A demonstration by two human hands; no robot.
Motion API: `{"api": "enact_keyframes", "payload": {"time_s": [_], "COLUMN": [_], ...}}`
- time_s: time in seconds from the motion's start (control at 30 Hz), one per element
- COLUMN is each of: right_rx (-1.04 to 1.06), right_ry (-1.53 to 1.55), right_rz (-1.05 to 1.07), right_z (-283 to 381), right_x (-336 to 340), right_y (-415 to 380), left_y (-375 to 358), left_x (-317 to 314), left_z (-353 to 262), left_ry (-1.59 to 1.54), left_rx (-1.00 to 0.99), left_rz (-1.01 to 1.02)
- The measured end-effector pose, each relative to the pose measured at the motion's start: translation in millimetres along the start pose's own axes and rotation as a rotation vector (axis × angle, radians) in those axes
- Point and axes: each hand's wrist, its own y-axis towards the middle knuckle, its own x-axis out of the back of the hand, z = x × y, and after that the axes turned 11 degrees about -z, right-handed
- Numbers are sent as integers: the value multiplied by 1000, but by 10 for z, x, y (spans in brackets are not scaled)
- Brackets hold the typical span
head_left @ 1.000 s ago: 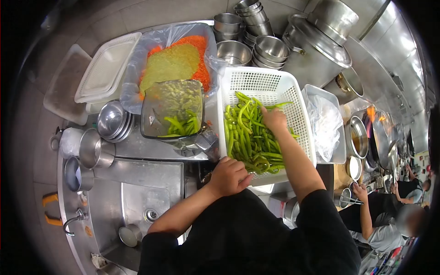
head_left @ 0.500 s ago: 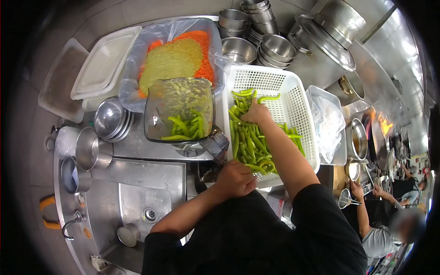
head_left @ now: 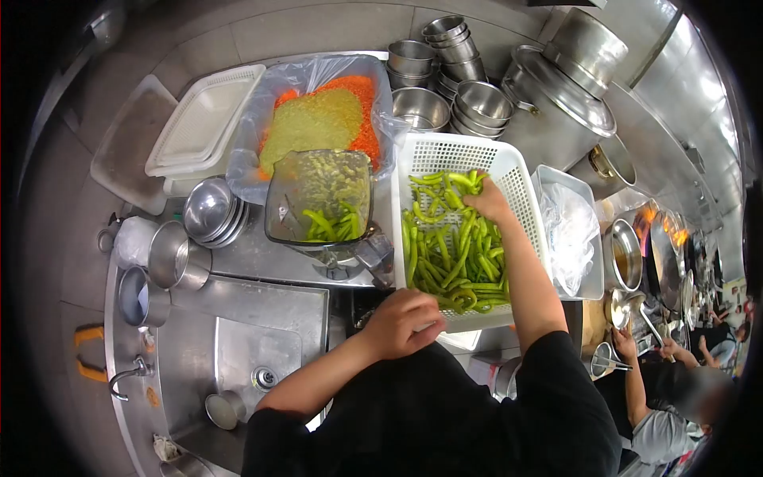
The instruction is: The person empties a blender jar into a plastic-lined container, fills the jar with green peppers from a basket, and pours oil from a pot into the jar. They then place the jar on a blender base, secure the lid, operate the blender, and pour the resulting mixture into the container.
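Note:
In the white perforated basket (head_left: 517,159) lies a pile of long green chili peppers (head_left: 453,254). My right hand (head_left: 491,200) is inside it, fingers closed around several peppers near the far side. My left hand (head_left: 404,324) is curled into a fist just outside the basket's near left corner; what it holds, if anything, is hidden. To the left of the basket stands a clear blender jar (head_left: 318,187), its walls smeared with green pulp and some chili peppers inside. Its dark handle points toward the basket.
Behind the jar, a plastic-lined tub (head_left: 246,143) holds orange and yellow-green chopped food. Stacked metal bowls (head_left: 211,211) and a sink (head_left: 238,350) are at left. More metal pots (head_left: 485,103) stand behind the basket. At right, a person (head_left: 664,429) works near flaming woks.
My right hand has moved right and slightly down within the basket, and peppers there have shifted into a looser pile. My left fist has shifted slightly down, and the view has tilted a little.

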Motion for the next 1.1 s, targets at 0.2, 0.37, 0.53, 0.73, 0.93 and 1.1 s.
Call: {"api": "enact_keyframes", "payload": {"time_s": [0.2, 0.37, 0.53, 0.73, 0.93, 1.1], "right_rx": [104, 355, 772, 904, 744, 682], "right_ry": [119, 327, 324, 349, -195, -26], "right_rz": [-46, -41, -385, -339, 565, 398], "right_z": [967, 2272, 3332, 3151, 3152, 2897], "right_x": [571, 616, -101, -825, -275, 71], "right_y": [11, 91, -196, -722, -890, -661], "left_y": [413, 1067, 1447, 1183, 1223, 1313], "left_x": [934, 1615, 1735, 1751, 1711, 1670], "left_z": [-377, -8, 82, 297, 267, 138], "left_ry": [17, -19, -115, -100, 175, 402], "left_rx": [-148, 158, 157, 285, 436, 439], "left_rz": [-347, -836, -964, -905, -685, -342]}}
